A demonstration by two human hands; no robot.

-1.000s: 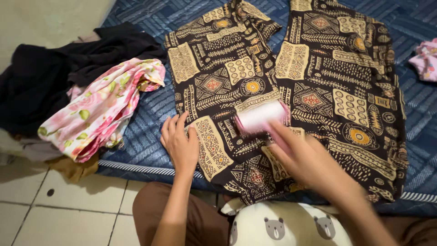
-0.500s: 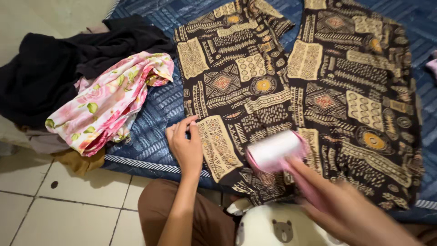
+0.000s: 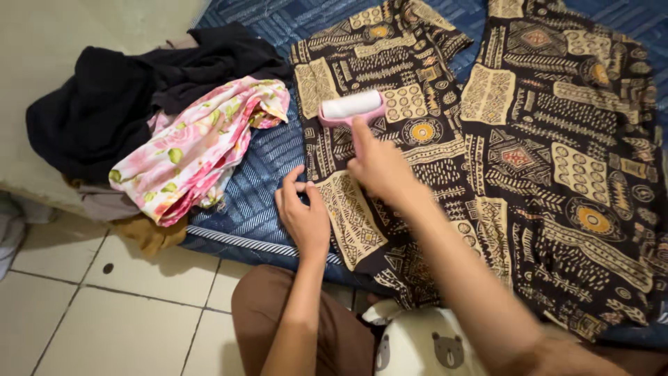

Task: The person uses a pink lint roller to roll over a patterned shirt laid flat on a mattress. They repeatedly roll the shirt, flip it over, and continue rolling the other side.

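Note:
A black garment with a tan geometric print [image 3: 529, 139] lies spread flat on a blue patterned mattress [image 3: 268, 163]. My right hand [image 3: 379, 167] grips the pink handle of a lint roller [image 3: 351, 106], whose white roll rests on the garment's left panel, far from me. My left hand [image 3: 303, 216] lies flat with fingers together, pressing down the garment's near left edge.
A pink floral cloth [image 3: 198, 146] and a heap of black clothes [image 3: 118, 97] lie on the mattress's left side. More crumpled fabric [image 3: 149, 233] hangs over the mattress edge. White floor tiles [image 3: 104, 313] are at lower left. My brown trousers and a bear-print shirt fill the bottom.
My right hand has carried the lint roller from the garment's near hem up and to the left, onto the upper part of the left panel. My left hand has stayed on the near edge.

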